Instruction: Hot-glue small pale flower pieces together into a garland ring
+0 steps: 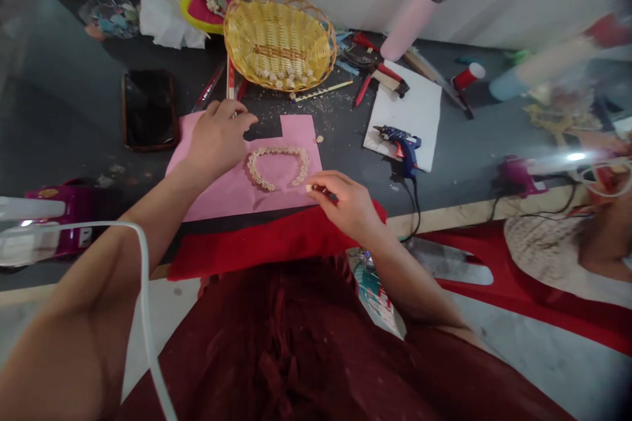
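A string of small cream flower-like pieces (255, 171) lies in an open U shape on a pink sheet (217, 200). At the right end of it, my right hand (345, 200) pinches a small cream flower-like piece (310, 188) between thumb and fingertips. My left hand (220, 135) is over the upper left of the sheet, fingers loosely bent and thumb apart, with nothing visible in it. One loose cream piece (320, 139) rests by the sheet's right edge. Beyond my hands stands a yellow wicker basket (279, 23) with several such pieces inside.
A glue gun (405, 148) lies on white paper (424, 105), near red-handled pliers (375, 75). A phone (149, 108) is at left, a pink bottle (415, 13) at the back. A white cable (145, 289) crosses my left arm. Another person's arm (605, 230) shows at right.
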Demonstrator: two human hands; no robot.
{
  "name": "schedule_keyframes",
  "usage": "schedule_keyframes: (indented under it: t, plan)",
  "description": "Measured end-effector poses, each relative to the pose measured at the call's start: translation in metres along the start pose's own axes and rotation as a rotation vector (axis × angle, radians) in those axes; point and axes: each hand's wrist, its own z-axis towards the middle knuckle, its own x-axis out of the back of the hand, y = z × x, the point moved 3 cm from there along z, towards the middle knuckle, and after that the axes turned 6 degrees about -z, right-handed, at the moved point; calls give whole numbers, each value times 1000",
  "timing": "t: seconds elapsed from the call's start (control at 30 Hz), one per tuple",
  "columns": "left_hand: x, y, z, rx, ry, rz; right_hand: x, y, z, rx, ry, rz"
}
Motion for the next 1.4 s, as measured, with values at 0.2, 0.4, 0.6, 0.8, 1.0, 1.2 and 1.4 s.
schedule_keyframes:
  t: [0.2,0.4,0.6,0.8,1.0,1.2,1.4]
  plan:
    - [12,41,-67,-199,-20,113,-24,-1,-5,93,-1,-246]
    - [-3,78,-124,-382,-73,-78,-34,-6,-4,123,-6,-412]
    - [-7,81,-126,-386,-100,-82,-40,-10,2,136,-15,-503]
    - [-9,87,-121,-387,-83,-22,-43,-7,3,140,-15,-480]
    - [-12,91,-119,-381,-73,87,-44,-5,5,116,-40,-469]
    - [-14,91,-118,-371,-72,109,-46,-4,3,114,-51,-452]
    - [-13,94,-115,-378,-100,145,-27,-1,-1,126,8,-418]
